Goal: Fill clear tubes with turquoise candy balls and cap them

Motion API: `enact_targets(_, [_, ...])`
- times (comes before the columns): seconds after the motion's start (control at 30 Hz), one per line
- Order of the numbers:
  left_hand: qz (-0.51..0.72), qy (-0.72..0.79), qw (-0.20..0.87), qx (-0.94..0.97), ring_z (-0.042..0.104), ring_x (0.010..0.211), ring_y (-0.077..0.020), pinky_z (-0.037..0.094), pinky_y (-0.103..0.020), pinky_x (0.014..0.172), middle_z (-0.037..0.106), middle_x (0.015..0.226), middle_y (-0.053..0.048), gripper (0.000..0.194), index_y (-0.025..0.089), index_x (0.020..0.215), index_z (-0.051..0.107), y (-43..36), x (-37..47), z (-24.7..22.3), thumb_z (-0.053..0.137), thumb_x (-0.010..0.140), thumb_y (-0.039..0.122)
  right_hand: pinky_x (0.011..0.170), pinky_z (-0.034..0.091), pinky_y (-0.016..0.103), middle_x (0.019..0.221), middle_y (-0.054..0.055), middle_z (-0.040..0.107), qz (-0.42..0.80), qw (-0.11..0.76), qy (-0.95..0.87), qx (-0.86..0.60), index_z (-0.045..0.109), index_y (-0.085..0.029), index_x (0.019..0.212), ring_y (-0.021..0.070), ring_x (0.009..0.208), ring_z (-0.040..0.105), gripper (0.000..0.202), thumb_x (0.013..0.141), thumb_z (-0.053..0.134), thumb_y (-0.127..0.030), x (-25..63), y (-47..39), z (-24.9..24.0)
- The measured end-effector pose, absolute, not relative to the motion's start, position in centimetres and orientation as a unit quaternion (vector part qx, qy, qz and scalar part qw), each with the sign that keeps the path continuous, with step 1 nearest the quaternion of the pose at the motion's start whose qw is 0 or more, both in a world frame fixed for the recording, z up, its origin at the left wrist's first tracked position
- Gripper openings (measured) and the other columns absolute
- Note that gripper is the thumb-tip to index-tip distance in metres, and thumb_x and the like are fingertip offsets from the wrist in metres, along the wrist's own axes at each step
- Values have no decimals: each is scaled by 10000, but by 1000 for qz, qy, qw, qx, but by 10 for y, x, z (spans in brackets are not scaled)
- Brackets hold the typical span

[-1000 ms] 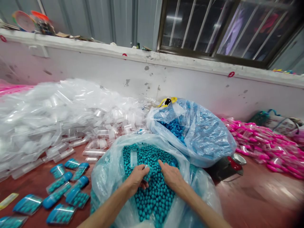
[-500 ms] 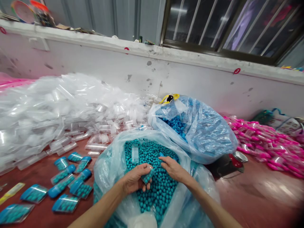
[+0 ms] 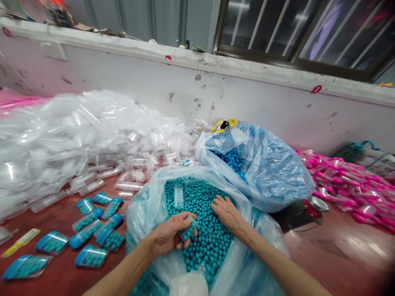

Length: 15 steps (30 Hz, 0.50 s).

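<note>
My left hand [image 3: 169, 234] is closed around a small clear plastic container [image 3: 187, 231] with teal beads inside. It hovers over the near left part of an opened plastic bag [image 3: 145, 193] full of loose teal beads [image 3: 203, 246]. My right hand [image 3: 227, 213] lies palm down on the beads at the bag's right side, its fingers stretched out and a little bent; what is under the palm is hidden. An empty clear container [image 3: 179, 196] lies on the beads. A white rounded object [image 3: 189, 283] shows at the bag's near edge.
Several blue-capped containers of beads [image 3: 92, 255] lie on the red tabletop [image 3: 18, 218] at left. Behind them is a heap of empty clear containers [image 3: 92, 123]. A bag of blue caps [image 3: 271, 164] stands behind; pink packed pieces [image 3: 348, 185] pile up at right, near a dark box [image 3: 296, 216].
My right hand has turned palm down onto the beads, and the small blue piece at its fingertips no longer shows. My left hand keeps hold of the container. The view has shifted slightly.
</note>
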State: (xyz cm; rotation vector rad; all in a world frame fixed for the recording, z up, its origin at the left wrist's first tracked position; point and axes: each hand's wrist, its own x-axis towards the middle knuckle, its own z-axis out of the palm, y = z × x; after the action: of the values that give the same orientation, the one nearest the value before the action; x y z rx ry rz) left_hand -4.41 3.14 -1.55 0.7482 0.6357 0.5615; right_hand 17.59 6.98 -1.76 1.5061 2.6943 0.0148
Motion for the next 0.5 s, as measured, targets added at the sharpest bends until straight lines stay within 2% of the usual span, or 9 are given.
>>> enact_targets(0.1, [290, 297, 829, 375, 580, 475, -94, 330, -133, 317, 611, 771, -34, 316, 174, 965, 429, 29, -43, -19, 577, 742, 343, 841, 390, 398, 915, 119, 614, 6, 7, 860, 510, 591, -132, 879, 254, 979, 523, 194, 837, 404, -100, 173, 70, -14])
enact_targets(0.2, [315, 322, 798, 402, 565, 453, -83, 313, -127, 314, 611, 739, -25, 342, 174, 964, 427, 30, -39, -25, 590, 729, 361, 780, 435, 338, 938, 106, 622, -29, -46, 852, 521, 550, -133, 1034, 220, 901, 566, 228, 852, 423, -185, 166, 62, -9])
enact_targets(0.3, [333, 352, 764, 426, 528, 401, -64, 275, -121, 298, 599, 682, -1, 377, 173, 965, 427, 32, -34, -31, 591, 717, 404, 791, 439, 320, 983, 104, 625, -173, -125, 830, 515, 442, -128, 1212, 198, 907, 573, 361, 866, 387, -213, 158, 51, -8])
enact_targets(0.37, [338, 364, 751, 435, 523, 395, -59, 271, -122, 299, 595, 686, 7, 397, 178, 975, 422, 32, -33, -33, 580, 716, 435, 710, 467, 283, 883, 68, 645, -302, -159, 792, 506, 399, -141, 1255, 162, 775, 600, 392, 873, 329, -188, 155, 46, -7])
enact_targets(0.43, [339, 372, 742, 443, 525, 398, -58, 279, -125, 301, 593, 698, 10, 413, 185, 980, 418, 32, -32, -33, 576, 711, 456, 645, 471, 254, 794, 23, 640, -374, -196, 763, 490, 444, -183, 1222, 135, 678, 591, 378, 866, 316, -175, 153, 42, -4])
enact_targets(0.5, [335, 379, 735, 450, 522, 393, -58, 286, -129, 300, 587, 697, 14, 421, 186, 976, 418, 31, -31, -32, 578, 705, 466, 676, 461, 261, 796, 12, 636, -362, -244, 759, 483, 538, -204, 1122, 138, 710, 583, 329, 840, 372, -174, 151, 39, 1])
